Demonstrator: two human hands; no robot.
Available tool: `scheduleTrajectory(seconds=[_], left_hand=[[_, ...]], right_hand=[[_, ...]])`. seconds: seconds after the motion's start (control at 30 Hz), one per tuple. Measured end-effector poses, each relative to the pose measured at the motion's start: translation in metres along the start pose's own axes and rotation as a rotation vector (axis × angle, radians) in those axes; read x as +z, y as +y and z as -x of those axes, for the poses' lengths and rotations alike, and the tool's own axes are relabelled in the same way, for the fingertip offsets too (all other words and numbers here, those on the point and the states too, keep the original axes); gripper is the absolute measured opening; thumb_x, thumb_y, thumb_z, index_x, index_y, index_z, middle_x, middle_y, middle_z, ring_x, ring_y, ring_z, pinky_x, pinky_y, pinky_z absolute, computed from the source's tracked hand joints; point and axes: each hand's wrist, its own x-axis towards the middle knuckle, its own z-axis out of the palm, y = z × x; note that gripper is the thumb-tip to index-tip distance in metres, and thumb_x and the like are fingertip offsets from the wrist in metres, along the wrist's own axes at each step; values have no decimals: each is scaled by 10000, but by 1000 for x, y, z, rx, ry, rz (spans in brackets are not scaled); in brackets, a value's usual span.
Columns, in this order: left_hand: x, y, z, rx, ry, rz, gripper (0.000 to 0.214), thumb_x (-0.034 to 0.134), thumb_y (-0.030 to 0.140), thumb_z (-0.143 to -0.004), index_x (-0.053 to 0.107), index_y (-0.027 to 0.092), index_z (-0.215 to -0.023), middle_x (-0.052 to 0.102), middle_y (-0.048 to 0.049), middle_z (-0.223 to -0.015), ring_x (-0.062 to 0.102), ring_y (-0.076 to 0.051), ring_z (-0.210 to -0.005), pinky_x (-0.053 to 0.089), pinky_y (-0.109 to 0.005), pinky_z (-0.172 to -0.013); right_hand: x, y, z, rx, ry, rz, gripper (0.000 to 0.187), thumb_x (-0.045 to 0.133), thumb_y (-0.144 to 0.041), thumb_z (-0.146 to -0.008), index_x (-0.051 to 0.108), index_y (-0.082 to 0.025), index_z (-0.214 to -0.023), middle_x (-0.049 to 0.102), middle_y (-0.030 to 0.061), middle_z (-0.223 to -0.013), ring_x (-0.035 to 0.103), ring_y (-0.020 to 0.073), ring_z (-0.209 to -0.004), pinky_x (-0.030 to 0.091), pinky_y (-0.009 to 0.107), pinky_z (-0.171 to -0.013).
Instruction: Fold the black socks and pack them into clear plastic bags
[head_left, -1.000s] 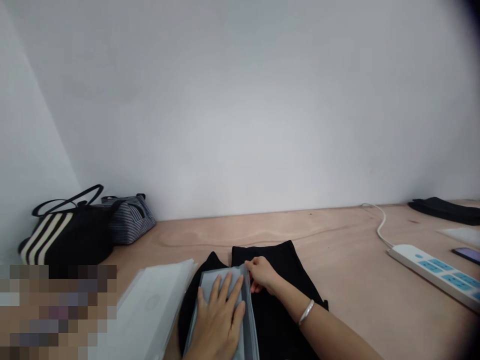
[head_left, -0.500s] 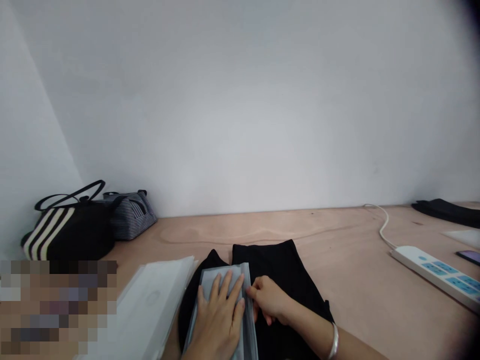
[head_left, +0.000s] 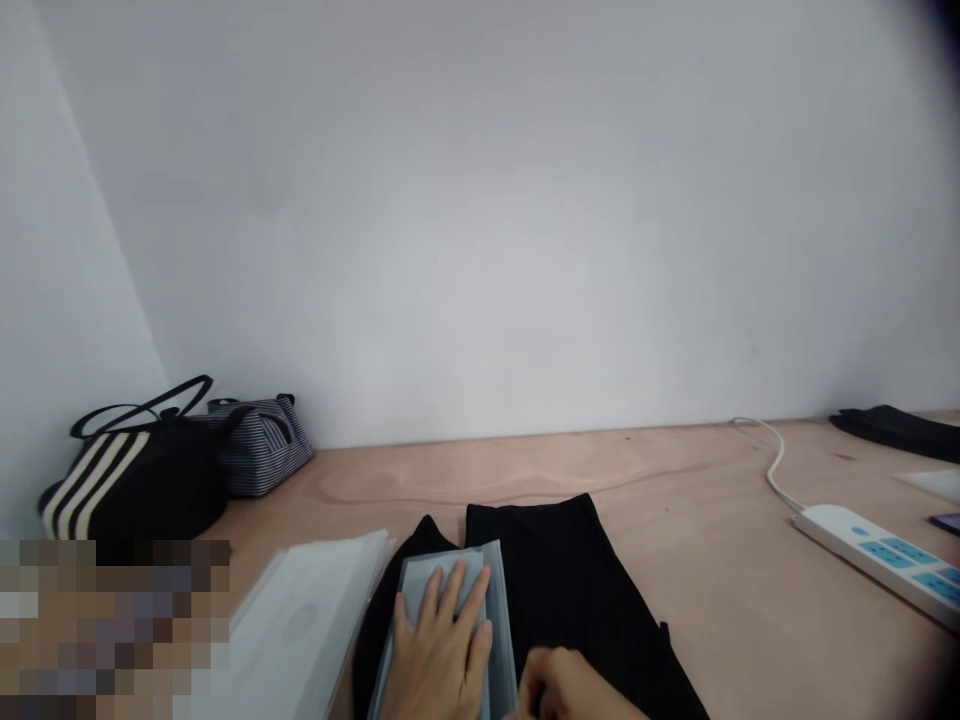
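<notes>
My left hand (head_left: 439, 645) lies flat with fingers spread on a frosted plastic bag (head_left: 499, 610), whose right edge shows in folded layers. Something flat and bluish grey shows under the plastic. At the bottom of the view, my right hand (head_left: 566, 685) is curled closed at the bag's right edge, with a fingertip on that edge; the lower part of the hand is cut off. The bag rests on folded black garments (head_left: 547, 560). Left of it lies a stack of frosted plastic bags (head_left: 300, 620).
A black bag with white stripes (head_left: 165, 480) and a striped pouch (head_left: 262, 450) stand at the back left of the wooden table (head_left: 720, 560). A white power strip (head_left: 847, 535) with its cord is on the right. Black cloth (head_left: 900, 430) lies at the far right.
My right hand has slid down along the bag's right edge, toward me. My left hand stays flat on the bag. The whole view has tilted up slightly.
</notes>
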Motion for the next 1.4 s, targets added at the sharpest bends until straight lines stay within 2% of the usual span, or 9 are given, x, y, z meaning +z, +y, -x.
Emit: scheduleTrajectory(seconds=[0.17, 0.27, 0.33, 0.47, 0.57, 0.83, 0.97, 1.2, 1.4], left_hand=[[1, -1, 1, -7, 44, 31, 463, 255, 387, -880, 236, 322, -1339, 249, 2, -1409, 208, -292, -1287, 152, -615, -984], [1, -1, 2, -18, 64, 43, 462, 251, 372, -883, 242, 307, -1341, 260, 7, -1407, 206, -268, -1292, 157, -590, -998], [0, -1, 2, -23, 63, 48, 463, 249, 361, -884, 242, 299, -1343, 261, 7, -1407, 208, -254, -1293, 156, -579, -1005], [4, -1, 1, -41, 88, 58, 459, 240, 346, -889, 253, 285, -1344, 270, 2, -1405, 211, -243, -1293, 152, -570, -1011], [8, -2, 1, -47, 127, 72, 459, 234, 327, -891, 251, 280, -1347, 281, 2, -1403, 218, -237, -1291, 162, -563, -1014], [8, -8, 3, -70, 142, 52, 459, 246, 349, -887, 266, 287, -1342, 303, -8, -1396, 244, -232, -1282, 171, -546, -1015], [9, -8, 3, -95, 98, 14, 480, 283, 445, -870, 297, 302, -1327, 327, -38, -1384, 236, -284, -1279, 121, -585, -1001], [4, -1, 2, -119, 7, -16, 519, 282, 509, -846, 328, 293, -1315, 321, -72, -1385, 211, -322, -1281, 63, -616, -983], [5, 2, 2, -156, 39, -57, 539, 304, 517, -829, 346, 281, -1312, 332, -96, -1380, 210, -344, -1276, 81, -604, -977]], right_hand=[[-9, -1, -21, 12, -19, -217, 129, 455, -250, -787, 408, -197, -895, 521, -74, -529, 443, 61, -315, 330, 148, -321], [-14, -7, -34, 22, -102, -296, 117, 467, -259, -776, 423, -195, -865, 535, -64, -593, 461, 59, -296, 335, 152, -293], [-15, -11, -40, 14, -61, -296, 120, 490, -252, -760, 445, -189, -852, 523, -65, -617, 465, 54, -304, 326, 151, -293], [-10, -16, -51, 18, 153, -126, 146, 535, -265, -731, 522, -167, -838, 504, -59, -582, 469, 59, -361, 313, 166, -345], [-3, -18, -55, -60, 269, 100, 155, 579, -306, -695, 583, -152, -713, 563, -4, -593, 553, 118, -562, 358, 190, -464], [6, -25, -52, -22, 307, 214, 263, 499, -368, -696, 623, -162, -803, 618, 86, -888, 581, 223, -835, 425, 292, -680], [-19, -8, -55, 16, 477, 73, 301, 428, -268, -721, 545, -116, -953, 587, 120, -999, 547, 204, -941, 411, 275, -775], [-93, 21, -63, 108, 637, 111, 208, 370, -260, -754, 479, -161, -901, 597, 61, -851, 569, 182, -805, 430, 264, -662], [-112, 28, -81, 194, 716, 278, 289, 376, -204, -777, 449, -70, -1023, 597, 145, -865, 586, 231, -810, 427, 300, -683]])
